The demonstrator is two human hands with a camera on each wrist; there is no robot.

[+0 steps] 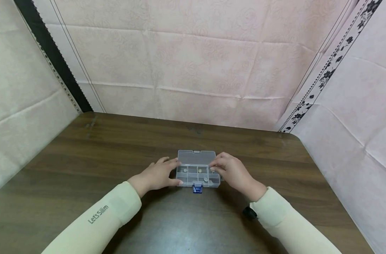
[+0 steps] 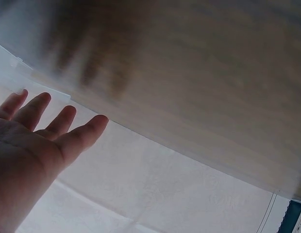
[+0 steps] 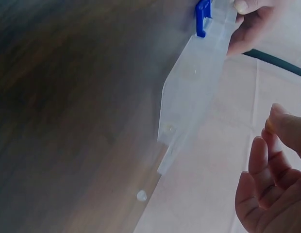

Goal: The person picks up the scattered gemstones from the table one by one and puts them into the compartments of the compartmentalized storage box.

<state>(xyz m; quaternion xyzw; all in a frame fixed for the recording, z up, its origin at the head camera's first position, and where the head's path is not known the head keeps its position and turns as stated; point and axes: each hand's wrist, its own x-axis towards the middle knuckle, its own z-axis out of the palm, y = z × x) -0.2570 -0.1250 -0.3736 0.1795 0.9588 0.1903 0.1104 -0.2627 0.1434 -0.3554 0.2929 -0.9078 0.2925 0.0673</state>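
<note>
A clear plastic compartment box (image 1: 182, 183) lies on the table with its lid (image 1: 196, 157) raised at the back and a blue latch (image 1: 197, 189) at the front. Several small pale pieces sit in its compartments. My left hand (image 1: 158, 174) rests against the box's left side, thumb at the front corner and fingers extended by the hinge. Over the right-hand compartments, my right hand (image 1: 233, 171) has thumb and index together and seems to pinch a small pale piece (image 1: 213, 170), largely hidden by the fingertips. In the right wrist view these fingertips (image 3: 274, 114) also meet.
A small whitish piece (image 3: 142, 195) lies on the wooden table (image 1: 142, 137) beyond the box's right end. Pale patterned cloth (image 1: 193, 63) hangs at the back and both sides of the table.
</note>
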